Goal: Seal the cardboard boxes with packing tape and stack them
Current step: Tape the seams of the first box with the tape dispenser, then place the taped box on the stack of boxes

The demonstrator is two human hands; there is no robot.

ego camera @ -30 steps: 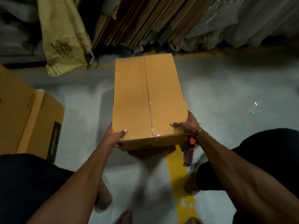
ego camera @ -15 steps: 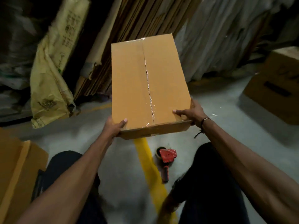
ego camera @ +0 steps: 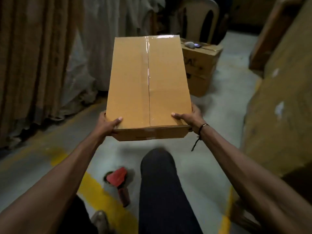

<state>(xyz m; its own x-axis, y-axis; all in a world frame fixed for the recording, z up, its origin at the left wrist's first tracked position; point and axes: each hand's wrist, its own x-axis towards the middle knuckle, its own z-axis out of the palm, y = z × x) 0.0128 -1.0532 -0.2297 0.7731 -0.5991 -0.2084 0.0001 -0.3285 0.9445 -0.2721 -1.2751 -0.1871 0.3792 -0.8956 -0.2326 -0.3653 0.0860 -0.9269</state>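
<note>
Both hands grasping one item: left hand (ego camera: 108,123) curled round near-left corner, thumb on top; right hand (ego camera: 189,118) same at near-right corner, thumb on top, fingers under and out of sight.

Item 1: cardboard box (ego camera: 148,86), sealed w/ clear packing tape (ego camera: 148,65) along centre seam. Held up off floor, approx level, in front of person. Long axis runs straight away from them; hands at near short end only, so most of box sits beyond the grip. Neither hand nearer than the other.

Item 2: tape dispenser (ego camera: 119,181), red, on floor below box, beside yellow floor line (ego camera: 101,196) and left of person's knee (ego camera: 157,164). Not in use.

Item 3: second carton (ego camera: 200,65), on floor ahead-right, just past far-right corner of held box. Likely stacking spot, by my guess; if so, box goes fwd and slightly right. Small objects on its top, can't ID.

Item 4: large brown carton (ego camera: 278,98), far right.

Risk: far end heavy on a near-end hold, may dip.
</note>
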